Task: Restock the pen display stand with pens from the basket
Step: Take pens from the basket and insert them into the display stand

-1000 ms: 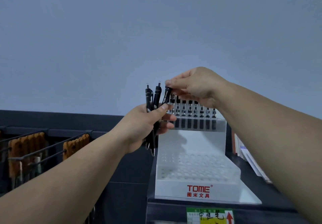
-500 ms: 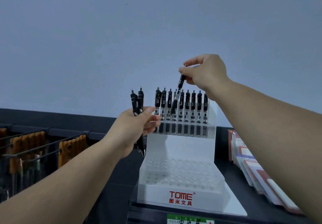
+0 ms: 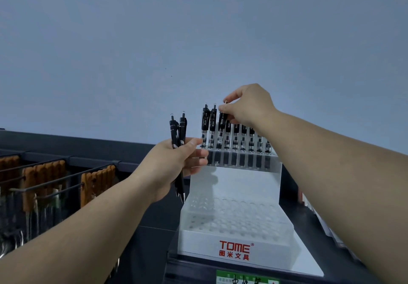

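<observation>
**Pen going into top tier, third slot from left**

Black click pen with a clear lower barrel (image 3: 221,123) is at the top row of the white frosted acrylic tiered display stand with the red TOME logo (image 3: 234,184), third from the stand's left end. My right hand (image 3: 247,104) pinches its upper end between thumb and forefinger, other fingers curled. The pen leans slightly. Can't tell if the tip is seated in its hole.

The row of matching black pens (image 3: 240,138) stands upright along that same top tier: two to the left of the pinched one, the rest to its right and partly behind my right wrist.

My left hand (image 3: 174,162) is just off the stand's top-left corner, fingers wrapped round two black pens (image 3: 179,129), clickers up, tips sticking out below the palm. The fingertips overlap the tier's left edge in view; contact not clear.

Lower steps of the stand show rows of round holes.

Left of the stand: brown-topped packets on black wire hooks (image 3: 97,182). Below the stand's front: a green shelf label (image 3: 247,280). Behind it: a plain grey-blue wall (image 3: 198,40).
</observation>
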